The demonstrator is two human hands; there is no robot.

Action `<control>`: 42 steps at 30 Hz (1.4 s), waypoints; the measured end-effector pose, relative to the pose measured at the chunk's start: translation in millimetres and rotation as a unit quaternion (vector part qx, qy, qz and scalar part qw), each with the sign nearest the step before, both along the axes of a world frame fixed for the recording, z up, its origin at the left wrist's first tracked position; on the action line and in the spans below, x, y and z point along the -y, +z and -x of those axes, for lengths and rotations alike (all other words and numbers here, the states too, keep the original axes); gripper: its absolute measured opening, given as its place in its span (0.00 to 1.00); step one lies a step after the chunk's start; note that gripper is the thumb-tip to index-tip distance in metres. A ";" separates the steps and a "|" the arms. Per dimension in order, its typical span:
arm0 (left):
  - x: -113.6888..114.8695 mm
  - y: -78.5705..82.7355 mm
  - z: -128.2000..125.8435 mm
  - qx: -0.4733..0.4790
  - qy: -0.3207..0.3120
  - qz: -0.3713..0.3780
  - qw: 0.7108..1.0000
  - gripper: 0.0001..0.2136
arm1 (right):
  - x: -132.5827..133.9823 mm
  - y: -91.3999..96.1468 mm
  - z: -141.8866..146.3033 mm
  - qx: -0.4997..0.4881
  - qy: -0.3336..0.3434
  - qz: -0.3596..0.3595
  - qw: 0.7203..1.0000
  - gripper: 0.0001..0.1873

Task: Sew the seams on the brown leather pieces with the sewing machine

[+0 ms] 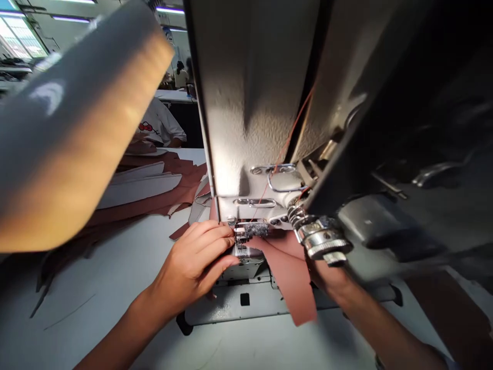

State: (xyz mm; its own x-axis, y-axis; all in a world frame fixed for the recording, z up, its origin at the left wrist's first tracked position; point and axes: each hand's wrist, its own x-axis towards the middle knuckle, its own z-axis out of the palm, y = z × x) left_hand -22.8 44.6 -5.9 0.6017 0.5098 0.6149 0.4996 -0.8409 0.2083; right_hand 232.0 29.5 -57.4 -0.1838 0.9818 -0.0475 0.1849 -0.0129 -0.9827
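Observation:
A grey sewing machine head (262,103) fills the upper middle, with red thread (283,149) running down its face. A reddish-brown leather strip (288,272) lies under the presser foot (246,234) and hangs toward me. My left hand (196,262) rests left of the foot with its fingers pressed together against the strip's edge near the needle. My right hand (331,280) sits on the right of the strip, mostly hidden behind the machine's metal knobs (321,239); its fingers do not show.
A stack of reddish-brown and white cut pieces (150,190) lies on the white table (115,277) at the left. A blurred lamp shade (69,123) blocks the upper left. Another person in a white shirt (159,123) sits behind. Dark machine parts (423,154) fill the right.

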 end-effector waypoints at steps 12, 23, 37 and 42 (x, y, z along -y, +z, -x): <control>1.5 -16.7 -4.2 0.042 0.032 0.015 0.998 0.10 | 51.8 -85.6 61.2 0.296 0.023 -0.251 0.921 0.08; 2.4 -28.3 -4.0 0.089 0.048 0.047 0.994 0.11 | 46.2 -10.7 62.6 0.263 -0.008 -0.433 0.862 0.10; 2.3 -22.4 -2.4 0.128 0.003 0.063 0.990 0.11 | 21.0 25.1 67.6 0.274 -0.083 -0.592 0.754 0.14; 2.6 -22.3 -1.8 0.132 -0.001 0.075 0.988 0.13 | 20.1 22.8 67.5 0.294 -0.097 -0.564 0.765 0.16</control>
